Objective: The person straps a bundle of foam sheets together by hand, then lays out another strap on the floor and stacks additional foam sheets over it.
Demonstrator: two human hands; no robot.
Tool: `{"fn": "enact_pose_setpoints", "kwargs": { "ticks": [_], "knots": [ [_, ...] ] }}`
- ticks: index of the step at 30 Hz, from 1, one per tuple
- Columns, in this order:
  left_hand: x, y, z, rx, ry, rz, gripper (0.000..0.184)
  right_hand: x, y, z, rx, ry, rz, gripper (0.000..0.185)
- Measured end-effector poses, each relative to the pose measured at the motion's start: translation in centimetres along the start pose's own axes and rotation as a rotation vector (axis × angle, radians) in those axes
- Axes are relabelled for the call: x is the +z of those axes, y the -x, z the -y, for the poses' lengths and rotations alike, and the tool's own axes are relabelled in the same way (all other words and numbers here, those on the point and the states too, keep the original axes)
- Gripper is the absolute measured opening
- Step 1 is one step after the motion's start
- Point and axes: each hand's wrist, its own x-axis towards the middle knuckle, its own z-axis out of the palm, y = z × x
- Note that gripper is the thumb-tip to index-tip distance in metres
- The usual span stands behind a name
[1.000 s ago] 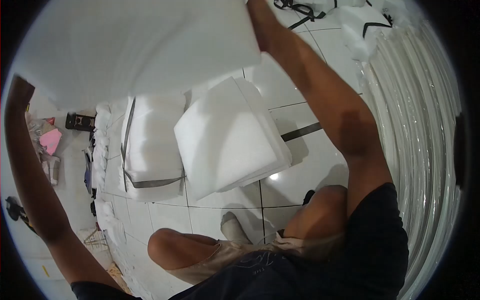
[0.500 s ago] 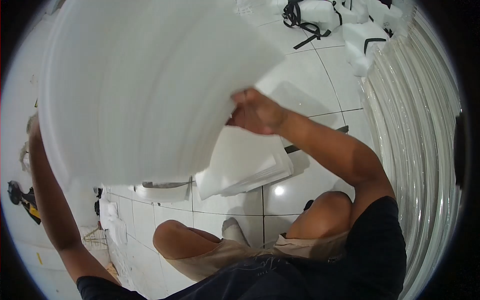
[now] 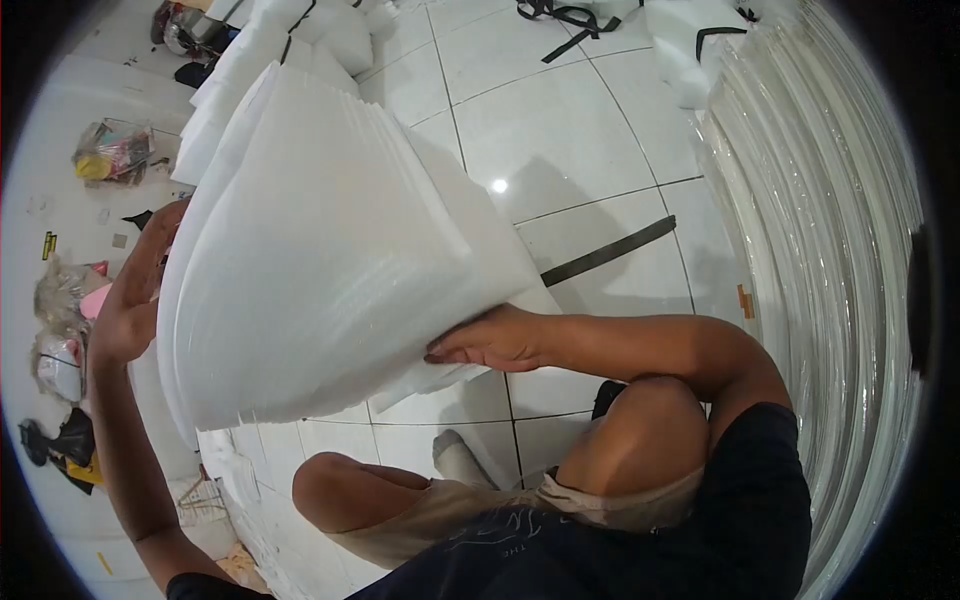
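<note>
A thick stack of white foam sheets (image 3: 320,250) hangs between my hands, bent and fanned along its edges. My right hand (image 3: 490,338) grips its lower right edge, thumb and fingers around the sheets. At the stack's left side is my left hand (image 3: 165,240), partly hidden behind the sheets, so its grip shows only in part. Below and behind lies another white sheet pile (image 3: 425,385), mostly covered. A dark strap (image 3: 610,250) sticks out from under the sheets to the right.
Long plastic-wrapped white rolls (image 3: 810,300) line the right side. Strapped white bundles (image 3: 690,45) and a loose black strap (image 3: 570,20) lie at the back. Bagged items (image 3: 112,152) are at the left. My bent knees (image 3: 640,430) are near the front.
The raised stack has come down and now shows its fanned layers. My right hand has moved lower, and my left hand has come into view beside the stack. The view has shifted.
</note>
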Motion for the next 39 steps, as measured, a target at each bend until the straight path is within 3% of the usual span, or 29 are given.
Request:
{"fn": "enact_pose_setpoints", "kwargs": {
  "ticks": [1, 3, 4, 6, 8, 9, 11, 12, 13, 14, 15, 17, 18, 20, 21, 23, 24, 27, 28, 34, 39],
  "knots": [
    [0.2, -0.3, -0.4, 0.005, 0.001, 0.013, 0.093, 0.1, 0.3, 0.6, 0.003, -0.005, -0.008, 0.028],
    [0.5, -0.7, -0.9, 0.006, -0.004, 0.039, 0.096, 0.3, 1.0, 2.4, 0.439, 0.087, -0.067, 0.037],
    [0.6, -1.0, -1.0, 0.008, -0.006, 0.049, 0.097, 0.0, 1.5, 4.2, 0.687, 0.181, 0.123, 0.042],
    [1.7, -1.6, -1.4, 0.022, -0.003, 0.074, 0.099, 1.0, 4.5, 7.2, 0.745, 0.597, 0.415, 0.039],
    [2.5, -1.4, -1.6, 0.087, -0.272, -0.023, 0.104, 1.6, 7.9, 12.0, 0.524, 0.863, 0.519, 0.032],
    [2.6, -1.3, -1.5, 0.082, -0.266, -0.023, 0.104, 0.8, 9.6, 14.1, 0.405, 0.865, 0.29, 0.025],
    [2.1, -1.4, -1.7, 0.1, -0.298, -0.009, 0.105, -4.5, 10.8, 15.9, -0.325, 0.874, -0.158, 0.022],
    [1.7, -1.3, -1.7, 0.107, -0.311, -0.011, 0.105, -3.8, 9.8, 16.8, -0.514, 0.69, -0.381, 0.032],
    [1.3, -0.9, -1.4, 0.143, -0.3, -0.024, 0.099, -4.2, 8.4, 17.2, -0.531, 0.654, -0.617, 0.04],
    [0.9, -0.7, -0.9, 0.179, -0.282, -0.035, 0.092, -4.8, 7.4, 17.3, -0.475, 0.682, -0.664, 0.055],
    [0.4, -0.6, 0.6, 0.182, -0.275, -0.034, 0.092, -4.7, 6.2, 16.9, -0.472, 0.686, -0.67, 0.055],
    [0.4, 0.0, 4.8, 0.255, 0.208, -0.546, 0.069, -4.0, 3.4, 15.8, -0.439, 0.844, -0.691, 0.079],
    [1.4, 0.5, 7.4, 0.204, 0.402, -0.73, 0.068, -3.5, 2.4, 15.4, -0.411, 0.851, -0.681, 0.079],
    [5.4, 2.0, 13.5, 0.001, 0.745, -0.79, 0.067, -2.5, 0.5, 15.7, -0.304, 0.692, -0.751, 0.067],
    [8.6, 3.1, 16.3, -0.094, 0.884, -0.757, 0.066, -2.6, -0.1, 15.5, -0.309, 0.7, -0.749, 0.067],
    [16.0, 4.7, 20.6, -0.301, 1.102, -0.662, 0.064, -3.3, -1.1, 14.8, -0.063, 0.851, -0.638, 0.099],
    [19.4, 5.4, 21.7, -0.402, 1.17, -0.602, 0.063, -2.9, -1.1, 14.4, 0.037, 0.854, -0.638, 0.098],
    [27.1, 5.8, 24.0, -0.634, 1.204, -0.403, 0.06, 3.1, 1.0, 11.8, -0.026, 0.981, -0.579, 0.093],
    [29.0, 5.4, 24.5, -0.674, 1.178, -0.343, 0.059, 0.8, 0.9, 12.5, 0.053, 0.747, -0.211, 0.085],
    [37.6, 3.6, 26.5, -0.78, 0.927, -0.085, 0.053, 4.3, 1.4, 9.5, -0.19, 0.72, -0.125, 0.082],
    [40.2, 1.7, 27.3, -0.748, 0.763, 0.013, 0.048, 3.9, 1.0, 8.1, -0.25, 0.724, -0.189, 0.08]
  ]
}}
